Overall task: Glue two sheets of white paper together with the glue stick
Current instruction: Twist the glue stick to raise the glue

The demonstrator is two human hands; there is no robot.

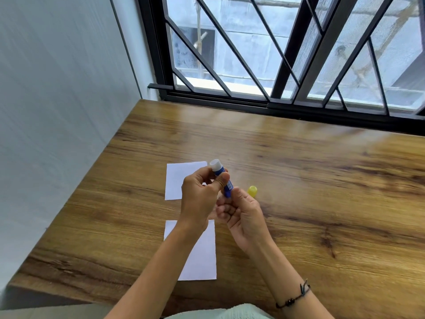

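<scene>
Both hands hold a blue glue stick (227, 185) upright above the table, its white glue end (215, 165) pointing up and away. My left hand (202, 196) grips the upper part of the tube with thumb and fingers. My right hand (241, 210) pinches the tube's lower end. The yellow cap (252, 191) lies on the wood just right of my right hand. One white sheet (178, 180) lies flat behind my left hand, partly hidden by it. A second white sheet (202, 256) lies nearer to me, under my left forearm.
The wooden table (322, 192) stretches far to the right. A pale wall borders its left edge, and a black barred window (276, 65) runs along the back. A dark bracelet (296, 294) sits on my right wrist.
</scene>
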